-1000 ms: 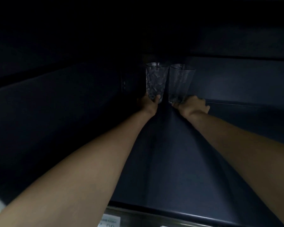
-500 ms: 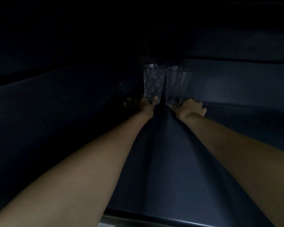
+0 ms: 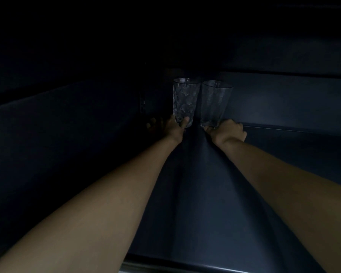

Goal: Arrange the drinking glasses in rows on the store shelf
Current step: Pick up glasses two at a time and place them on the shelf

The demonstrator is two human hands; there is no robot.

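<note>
Two clear drinking glasses stand upright side by side at the dark back of the shelf (image 3: 197, 194). The left one is a textured glass (image 3: 185, 99) and the right one a smooth glass (image 3: 215, 101). My left hand (image 3: 171, 128) lies at the textured glass's base. Its thumb touches the front of the glass and its fingers spread leftward into the shadow. At the foot of the smooth glass my right hand (image 3: 227, 131) has its fingers curled, and thumb and forefinger pinch the base.
The shelf's back wall (image 3: 283, 103) rises just behind the glasses, and another shelf board (image 3: 283, 64) hangs low above them. A faint upright shape (image 3: 143, 103) shows in the dark left of the textured glass. The shelf's front edge (image 3: 185, 267) runs below my forearms.
My left hand's fingers have come off the textured glass and spread to the left; only the thumb stays on it. The right hand and both glasses have hardly moved.
</note>
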